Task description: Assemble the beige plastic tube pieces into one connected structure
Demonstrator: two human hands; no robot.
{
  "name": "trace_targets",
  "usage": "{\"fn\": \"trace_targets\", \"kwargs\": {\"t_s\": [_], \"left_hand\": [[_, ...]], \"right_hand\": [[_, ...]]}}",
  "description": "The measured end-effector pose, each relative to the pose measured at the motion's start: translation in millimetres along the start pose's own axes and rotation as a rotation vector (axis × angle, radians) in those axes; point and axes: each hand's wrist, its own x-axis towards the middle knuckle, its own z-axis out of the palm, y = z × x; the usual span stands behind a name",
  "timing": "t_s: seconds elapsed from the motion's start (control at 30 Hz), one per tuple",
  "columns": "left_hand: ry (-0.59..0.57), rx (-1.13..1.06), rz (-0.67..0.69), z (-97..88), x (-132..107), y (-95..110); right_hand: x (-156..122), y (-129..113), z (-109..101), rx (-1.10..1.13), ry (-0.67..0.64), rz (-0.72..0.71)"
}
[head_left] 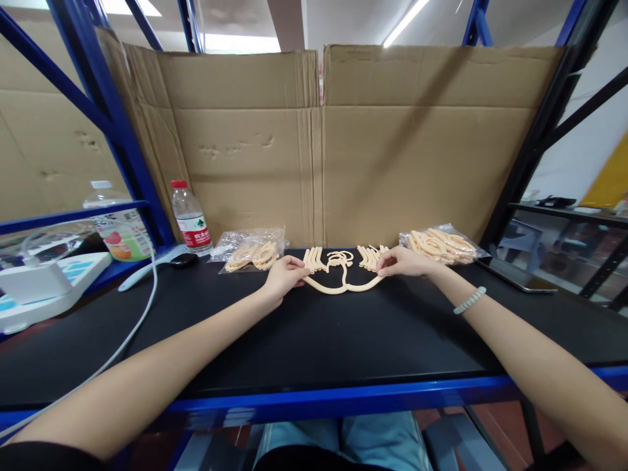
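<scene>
A beige plastic hanger-shaped piece (342, 285) lies flat on the black worktop (314, 340), near its far edge. My left hand (283, 276) pinches the piece's left end with fingers closed. At the right end my right hand (403, 261) grips it the same way; a pale bead bracelet (470, 300) circles that wrist. More beige pieces (340, 258) lie in a row just behind the held one.
A clear bag of beige pieces (251, 251) sits left of my hands, another bag (441, 244) to the right. A water bottle (190, 217), a white cable (128, 327) and a white device (46, 282) stand at the left. Cardboard sheets (318, 144) wall the back. A tablet (515, 275) lies at the right.
</scene>
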Motion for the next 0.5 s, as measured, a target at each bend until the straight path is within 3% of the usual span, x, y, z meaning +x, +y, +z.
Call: {"fn": "trace_targets", "kwargs": {"t_s": [0.3,0.4,0.5], "left_hand": [[-0.098,0.440,0.315,-7.2,4,-8],[-0.085,0.506,0.410,-3.0,-8,7],[0.022,0.406,0.629,-0.8,-36,36]], "right_hand": [[3,-1,4,-0.325,-0.020,-0.019],[2,-6,10,-0.372,0.005,-0.031],[1,-15,19,-0.434,0.122,-0.109]]}}
